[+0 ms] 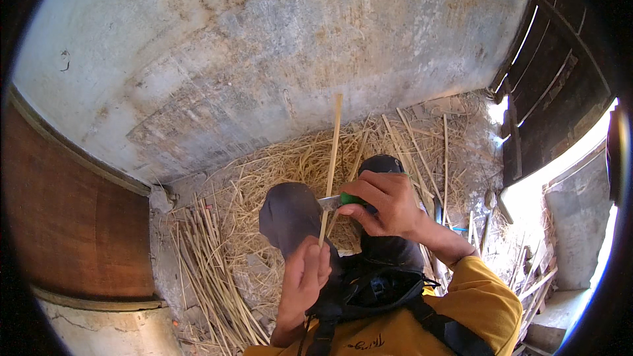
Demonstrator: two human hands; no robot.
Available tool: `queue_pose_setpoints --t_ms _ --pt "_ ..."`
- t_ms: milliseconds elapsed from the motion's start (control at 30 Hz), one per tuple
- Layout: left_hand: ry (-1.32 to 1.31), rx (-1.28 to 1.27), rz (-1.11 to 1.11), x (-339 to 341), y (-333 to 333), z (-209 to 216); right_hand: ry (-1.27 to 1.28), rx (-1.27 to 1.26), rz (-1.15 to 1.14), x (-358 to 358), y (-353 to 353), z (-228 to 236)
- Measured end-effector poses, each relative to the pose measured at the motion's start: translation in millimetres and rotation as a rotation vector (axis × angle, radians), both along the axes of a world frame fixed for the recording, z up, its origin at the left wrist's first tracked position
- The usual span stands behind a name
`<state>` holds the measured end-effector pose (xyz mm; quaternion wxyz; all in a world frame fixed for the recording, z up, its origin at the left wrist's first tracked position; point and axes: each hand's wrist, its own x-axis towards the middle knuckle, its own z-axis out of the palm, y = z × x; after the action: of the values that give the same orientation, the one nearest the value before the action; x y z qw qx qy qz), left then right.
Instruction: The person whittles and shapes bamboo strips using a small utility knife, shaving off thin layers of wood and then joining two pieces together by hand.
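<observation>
My left hand (307, 273) is closed around the lower end of a long, flat, pale bamboo strip (335, 138). The strip rises away from me over my knees, its far end in front of the wall. My right hand (386, 203) grips a knife by its green handle (353, 199). The knife's short metal blade (328, 203) lies across the strip, a little above my left hand. Whether the edge cuts into the strip is too small to tell. Below the blade sits my dark-trousered knee (289, 214).
Curly shavings (300, 161) cover the floor before me. A bundle of thin strips (211, 270) lies at left, with more strips (422, 151) at right. A stained wall (316, 46) stands ahead, a brown panel (79, 217) at left, dark boards (560, 72) at right. An open black bag (376, 290) rests on my lap.
</observation>
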<state>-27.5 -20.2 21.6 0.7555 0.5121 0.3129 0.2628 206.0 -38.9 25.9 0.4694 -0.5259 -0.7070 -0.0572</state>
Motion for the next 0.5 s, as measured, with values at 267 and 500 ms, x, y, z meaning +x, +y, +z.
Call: queue_pose_setpoints --t_ms 267,500 --pt "0.082 0.217 0.045 -0.6 -1.1 -8.7 0.0 -0.005 0.043 -4.6 -0.6 2.5" --pt "0.09 0.21 0.042 0.0 0.3 -7.6 -0.013 0.023 0.039 -4.5 2.0 0.8"
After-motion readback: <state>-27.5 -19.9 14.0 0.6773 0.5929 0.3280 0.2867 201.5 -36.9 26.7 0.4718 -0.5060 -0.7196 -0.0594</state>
